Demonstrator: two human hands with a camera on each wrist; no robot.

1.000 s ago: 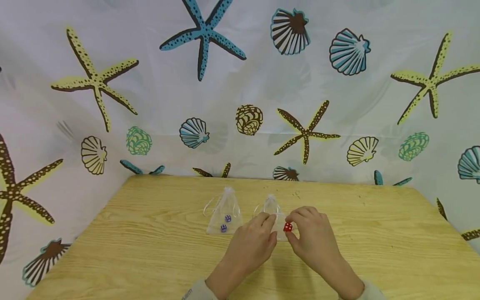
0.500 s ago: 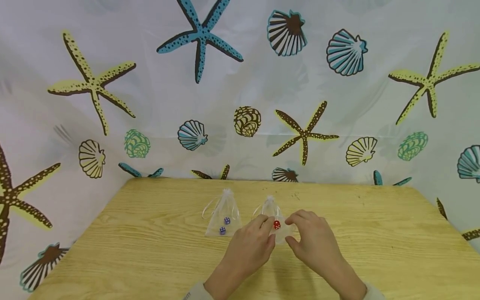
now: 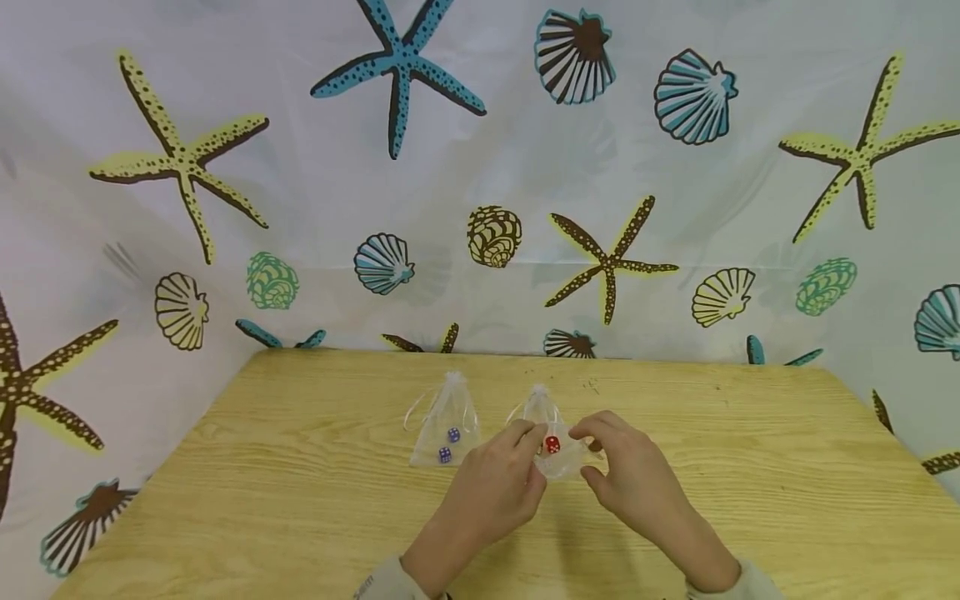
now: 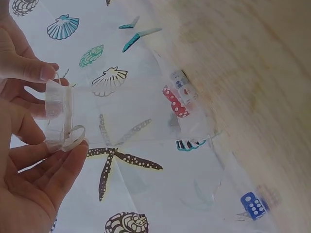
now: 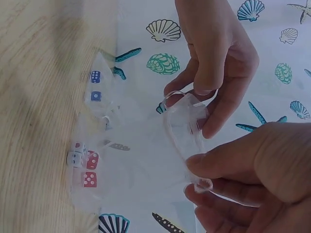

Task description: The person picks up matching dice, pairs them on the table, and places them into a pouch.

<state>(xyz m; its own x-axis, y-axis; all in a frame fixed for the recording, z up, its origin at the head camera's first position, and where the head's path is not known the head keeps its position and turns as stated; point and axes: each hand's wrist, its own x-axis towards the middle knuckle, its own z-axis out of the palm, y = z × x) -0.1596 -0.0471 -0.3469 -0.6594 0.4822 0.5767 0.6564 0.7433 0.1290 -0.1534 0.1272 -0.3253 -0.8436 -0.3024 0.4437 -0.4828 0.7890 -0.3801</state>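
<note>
A sheer white drawstring bag [image 5: 141,145] is held up by its mouth between both hands. The left hand [image 3: 497,477] pinches one side of the mouth, where a cord loop shows. The right hand [image 3: 632,473] pinches the opposite side with thumb and fingers. Red dice [image 4: 176,102] and white dice [image 4: 183,87] show through the fabric low down; in the head view only a red die [image 3: 552,444] is plain. Whether the white dice lie in this bag or one behind it, I cannot tell.
On the wood-grain table [image 3: 300,500], a sheer bag [image 3: 427,450] with blue dice [image 3: 446,455] lies left of the hands. Another bag top [image 3: 540,402] shows just behind them. A cloth [image 3: 450,183] printed with starfish and shells surrounds the table's back and sides.
The red die has shifted left, from beside the right fingertips to between the hands. Both hands stay close to the same place; the view has tilted slightly.
</note>
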